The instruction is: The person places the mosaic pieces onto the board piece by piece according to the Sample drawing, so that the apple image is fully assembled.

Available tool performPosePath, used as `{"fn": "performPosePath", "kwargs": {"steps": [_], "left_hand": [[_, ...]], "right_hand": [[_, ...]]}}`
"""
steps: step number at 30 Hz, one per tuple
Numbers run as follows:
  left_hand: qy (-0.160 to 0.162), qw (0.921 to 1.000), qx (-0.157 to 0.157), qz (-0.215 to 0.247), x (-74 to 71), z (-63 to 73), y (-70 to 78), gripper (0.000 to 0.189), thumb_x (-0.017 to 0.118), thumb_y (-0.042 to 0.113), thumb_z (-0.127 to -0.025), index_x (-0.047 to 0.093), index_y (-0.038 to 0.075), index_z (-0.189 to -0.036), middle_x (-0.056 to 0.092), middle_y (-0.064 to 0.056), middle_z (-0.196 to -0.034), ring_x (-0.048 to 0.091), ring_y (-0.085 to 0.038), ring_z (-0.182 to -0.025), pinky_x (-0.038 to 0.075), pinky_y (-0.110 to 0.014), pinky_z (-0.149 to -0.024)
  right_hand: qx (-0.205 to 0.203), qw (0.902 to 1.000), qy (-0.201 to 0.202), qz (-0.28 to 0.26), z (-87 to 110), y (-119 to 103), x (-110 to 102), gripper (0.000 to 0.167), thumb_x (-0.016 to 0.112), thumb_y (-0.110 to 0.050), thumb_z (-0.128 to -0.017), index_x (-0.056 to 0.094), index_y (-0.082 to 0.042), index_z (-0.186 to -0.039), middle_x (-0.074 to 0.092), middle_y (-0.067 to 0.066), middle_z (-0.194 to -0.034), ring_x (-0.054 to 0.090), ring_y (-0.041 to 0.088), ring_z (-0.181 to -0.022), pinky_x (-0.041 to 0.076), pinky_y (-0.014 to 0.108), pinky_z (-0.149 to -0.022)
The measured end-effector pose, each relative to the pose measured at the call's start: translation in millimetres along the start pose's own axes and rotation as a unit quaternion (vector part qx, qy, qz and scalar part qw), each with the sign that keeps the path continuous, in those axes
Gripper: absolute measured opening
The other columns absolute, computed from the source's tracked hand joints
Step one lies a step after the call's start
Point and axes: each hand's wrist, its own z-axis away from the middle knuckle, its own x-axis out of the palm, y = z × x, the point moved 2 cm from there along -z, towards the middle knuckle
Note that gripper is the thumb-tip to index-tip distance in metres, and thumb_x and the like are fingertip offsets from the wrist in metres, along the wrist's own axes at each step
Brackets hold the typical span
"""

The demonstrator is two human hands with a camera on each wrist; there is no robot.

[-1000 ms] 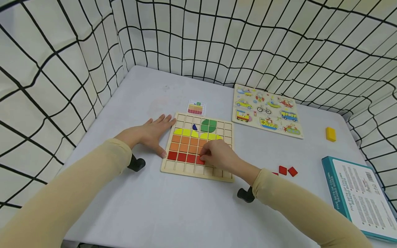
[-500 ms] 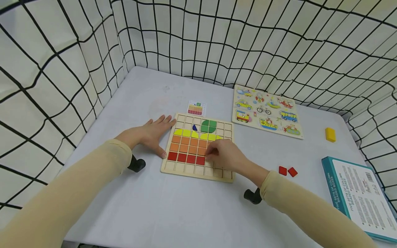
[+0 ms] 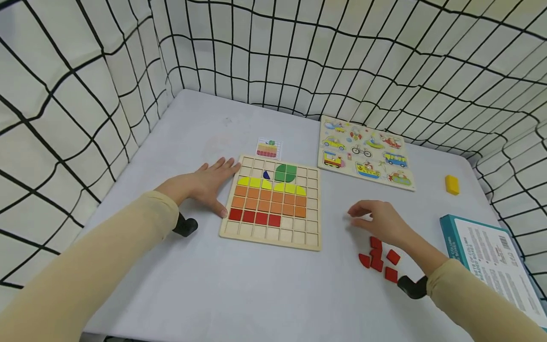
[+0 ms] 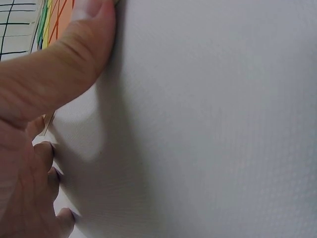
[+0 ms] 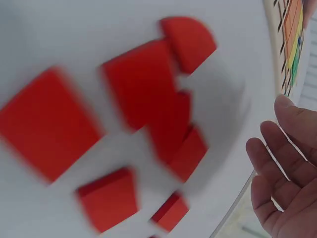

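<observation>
A wooden grid board (image 3: 273, 238) lies on the white table, with coloured tiles in its cells. Its rows hold yellow pieces (image 3: 255, 183), orange squares (image 3: 263, 195) and, lower down, several red squares (image 3: 261, 218). My left hand (image 3: 201, 185) lies spread at the board's left edge, thumb and fingertips right at the rim. To the right of the board, my right hand (image 3: 380, 219) hovers with loosely bent fingers and nothing between them. Close below it are several loose red pieces (image 3: 376, 264), mostly squares, one of them round-edged (image 5: 190, 43).
A small pattern card (image 3: 268, 148) lies behind the board. Farther back on the right is a picture puzzle board (image 3: 365, 152) with vehicles. A yellow block (image 3: 452, 185) and a teal-edged box (image 3: 491, 256) are at the right. Black netting (image 3: 273, 57) surrounds the table.
My right hand has left the board's red row, where a red square now sits, and moved right, above the loose red pieces. My left hand has stayed at the board's edge.
</observation>
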Motion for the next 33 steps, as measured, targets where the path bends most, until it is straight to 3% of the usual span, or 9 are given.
{"fn": "performPosePath", "kwargs": {"steps": [6,9,13,19,24,29,33], "left_hand": [[0.000,1.0000,0.002,-0.002,-1.6,0.4,0.8,0.133,0.092,0.045,-0.071,0.006,0.004,-0.164,-0.001,-0.023,-0.172,-0.005,-0.044,-0.159,0.004,-0.068,-0.125],[-0.003,1.0000,0.002,-0.002,-1.3,-0.6,0.9,0.133,0.092,0.045,-0.072,0.006,0.004,-0.165,-0.002,-0.022,-0.172,-0.005,-0.044,-0.159,0.003,-0.068,-0.125],[-0.004,1.0000,0.002,-0.003,-1.4,-1.0,1.0,0.133,0.092,0.045,-0.071,0.006,0.004,-0.164,-0.002,-0.022,-0.172,-0.006,-0.045,-0.159,0.003,-0.069,-0.125],[-0.001,1.0000,0.001,-0.007,-0.9,-0.9,1.1,0.134,0.092,0.045,-0.071,0.006,0.004,-0.164,-0.001,-0.023,-0.172,-0.005,-0.045,-0.158,0.004,-0.070,-0.124],[-0.001,1.0000,0.000,-0.002,-0.6,-0.5,0.9,0.134,0.092,0.045,-0.071,0.007,0.003,-0.164,-0.001,-0.024,-0.171,-0.005,-0.045,-0.158,0.004,-0.070,-0.124],[0.002,1.0000,0.002,-0.001,-1.3,-0.3,1.2,0.134,0.093,0.045,-0.070,0.007,0.003,-0.164,-0.001,-0.024,-0.171,-0.005,-0.046,-0.158,0.004,-0.070,-0.124],[0.001,1.0000,0.001,-0.001,-0.5,-0.8,1.2,0.133,0.093,0.044,-0.071,0.007,0.004,-0.164,-0.001,-0.023,-0.172,-0.005,-0.045,-0.158,0.003,-0.069,-0.124]], "right_hand": [[0.039,0.9990,-0.021,-0.009,29.9,32,-6,0.033,0.078,-0.016,-0.090,0.070,-0.005,-0.120,0.073,0.011,-0.110,0.065,0.027,-0.103,0.062,0.041,-0.085],[0.054,0.9978,-0.038,-0.008,39.6,42,-3,0.032,0.080,-0.016,-0.088,0.070,-0.005,-0.117,0.072,0.007,-0.104,0.063,0.021,-0.095,0.060,0.028,-0.073],[0.052,0.9977,-0.042,0.000,45.6,49,1,0.027,0.080,-0.015,-0.088,0.071,-0.006,-0.113,0.071,0.002,-0.099,0.061,0.016,-0.091,0.057,0.020,-0.069],[0.038,0.9984,-0.041,0.009,46.9,49,4,0.025,0.078,-0.012,-0.089,0.070,-0.007,-0.111,0.070,0.003,-0.101,0.061,0.018,-0.095,0.059,0.024,-0.075],[0.035,0.9986,-0.041,0.001,46.7,48,4,0.022,0.077,-0.010,-0.089,0.067,-0.009,-0.109,0.069,0.001,-0.099,0.061,0.018,-0.093,0.058,0.021,-0.072],[0.033,0.9989,-0.020,-0.026,42.1,45,1,0.020,0.079,-0.014,-0.089,0.066,-0.011,-0.104,0.068,0.001,-0.095,0.061,0.017,-0.088,0.056,0.020,-0.067],[0.022,0.9975,-0.007,-0.067,27.8,32,1,0.018,0.078,-0.018,-0.091,0.068,-0.010,-0.104,0.069,0.002,-0.095,0.060,0.019,-0.090,0.054,0.020,-0.069]]}}
